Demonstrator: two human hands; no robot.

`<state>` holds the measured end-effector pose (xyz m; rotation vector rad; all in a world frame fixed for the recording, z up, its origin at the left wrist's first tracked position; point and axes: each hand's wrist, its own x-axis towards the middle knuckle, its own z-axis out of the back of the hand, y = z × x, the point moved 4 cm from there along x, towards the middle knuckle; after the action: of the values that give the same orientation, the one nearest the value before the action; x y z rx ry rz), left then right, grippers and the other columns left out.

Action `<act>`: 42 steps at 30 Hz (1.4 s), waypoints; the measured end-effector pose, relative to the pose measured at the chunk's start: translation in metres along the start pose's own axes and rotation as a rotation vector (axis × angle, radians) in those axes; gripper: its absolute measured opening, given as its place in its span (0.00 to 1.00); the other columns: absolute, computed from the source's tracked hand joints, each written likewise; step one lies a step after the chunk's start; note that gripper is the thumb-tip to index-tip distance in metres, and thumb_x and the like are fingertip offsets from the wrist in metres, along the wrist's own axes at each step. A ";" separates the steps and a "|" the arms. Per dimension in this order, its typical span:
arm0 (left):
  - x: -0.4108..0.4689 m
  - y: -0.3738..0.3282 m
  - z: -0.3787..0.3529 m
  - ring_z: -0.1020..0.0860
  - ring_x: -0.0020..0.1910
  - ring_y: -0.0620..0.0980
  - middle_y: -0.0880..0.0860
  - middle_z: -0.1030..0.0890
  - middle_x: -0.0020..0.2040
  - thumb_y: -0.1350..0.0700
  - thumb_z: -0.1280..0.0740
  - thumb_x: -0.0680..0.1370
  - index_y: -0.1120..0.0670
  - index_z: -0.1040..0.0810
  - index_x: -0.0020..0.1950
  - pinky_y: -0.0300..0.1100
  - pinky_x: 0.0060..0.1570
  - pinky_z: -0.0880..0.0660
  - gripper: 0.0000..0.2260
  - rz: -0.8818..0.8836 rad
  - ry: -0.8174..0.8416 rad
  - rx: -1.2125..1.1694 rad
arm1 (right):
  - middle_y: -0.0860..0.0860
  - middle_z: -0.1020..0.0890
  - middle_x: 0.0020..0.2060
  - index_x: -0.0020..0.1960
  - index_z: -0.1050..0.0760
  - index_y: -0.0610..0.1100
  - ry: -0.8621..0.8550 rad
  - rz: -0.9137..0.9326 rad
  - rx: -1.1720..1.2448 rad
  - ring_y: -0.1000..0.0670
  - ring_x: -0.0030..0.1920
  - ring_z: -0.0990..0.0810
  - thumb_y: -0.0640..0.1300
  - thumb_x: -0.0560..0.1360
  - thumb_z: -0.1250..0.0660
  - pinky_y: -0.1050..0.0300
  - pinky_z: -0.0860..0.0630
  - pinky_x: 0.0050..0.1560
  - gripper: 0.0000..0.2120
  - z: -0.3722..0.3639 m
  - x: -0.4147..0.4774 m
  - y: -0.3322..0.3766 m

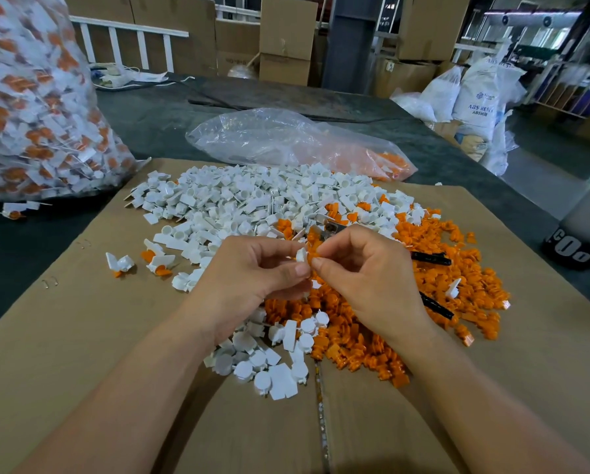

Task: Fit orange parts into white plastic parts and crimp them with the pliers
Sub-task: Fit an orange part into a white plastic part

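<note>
Both hands are up over the middle of the heap. The left hand (252, 271) pinches a small white plastic part (301, 255) between thumb and curled fingertips, and the right hand (365, 275) pinches an orange part (312, 256) the same way, with the 2 pieces touching. How far the orange one is seated, I can't tell.

The pliers (430, 258) lie loose in the orange pile (457, 289) just behind the right hand. Their shiny metal head pokes out above the knuckles, and 2 matte black handles stick out to the right.

The white pile (245, 200) is smooth moulded stuff, little round cups with flat rectangular tabs. The orange bits are knobbly and glossy. It all sits on a flat brown cardboard sheet (81, 336) over a dark felt-like table cover (149, 111).

A few joined white-and-orange pieces (158, 260) lie at the left edge of the heap. A big clear plastic bag (30, 114) stuffed with white-and-orange pieces stands far left, and a crinkly clear bag (286, 138) holding a few orange parts slumps behind the white pile
</note>
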<state>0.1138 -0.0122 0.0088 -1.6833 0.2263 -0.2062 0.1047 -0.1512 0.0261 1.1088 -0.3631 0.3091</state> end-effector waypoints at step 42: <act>-0.003 0.001 -0.004 0.17 0.42 0.54 0.60 0.17 0.42 0.51 0.31 0.64 0.50 0.19 0.49 0.45 0.46 0.19 0.15 -0.206 -0.035 0.231 | 0.57 0.34 0.28 0.36 0.32 0.45 0.196 0.203 -0.530 0.57 0.30 0.35 0.41 0.77 0.39 0.64 0.40 0.31 0.11 -0.005 -0.003 0.007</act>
<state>0.1095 -0.0148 0.0082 -1.4782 0.0009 -0.3438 0.0998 -0.1440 0.0281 0.5174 -0.3563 0.4660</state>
